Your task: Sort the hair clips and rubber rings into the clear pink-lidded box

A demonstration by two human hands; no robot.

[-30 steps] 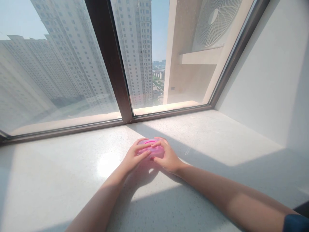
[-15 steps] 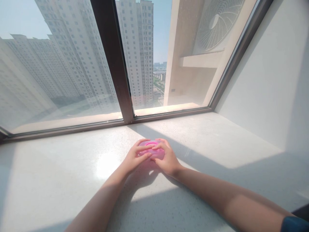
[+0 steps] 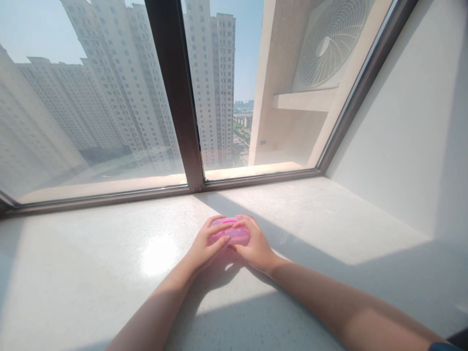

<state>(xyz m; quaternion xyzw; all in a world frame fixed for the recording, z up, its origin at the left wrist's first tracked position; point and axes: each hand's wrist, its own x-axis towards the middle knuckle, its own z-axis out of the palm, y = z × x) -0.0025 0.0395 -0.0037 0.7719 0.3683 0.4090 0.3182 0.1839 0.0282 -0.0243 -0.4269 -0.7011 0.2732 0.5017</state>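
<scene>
A translucent pink container with a brighter pink ring on top rests on the pale speckled windowsill. Its left side is held by my left hand, the fingers curved over the top and the thumb along the near side. From the right, my right hand wraps round it the same way. The fingertips of both hands come close together over the top. Parts of the container's sides are hidden under the fingers.
A dark window frame runs along the far edge of the sill, with a thick upright bar in it. On the right rises a white wall. Tall buildings and an outdoor fan unit show through the glass.
The whole view has shifted, so the window and sill sit slightly lower. My fingers have moved slightly on the pink container, and more of its near side shows.
</scene>
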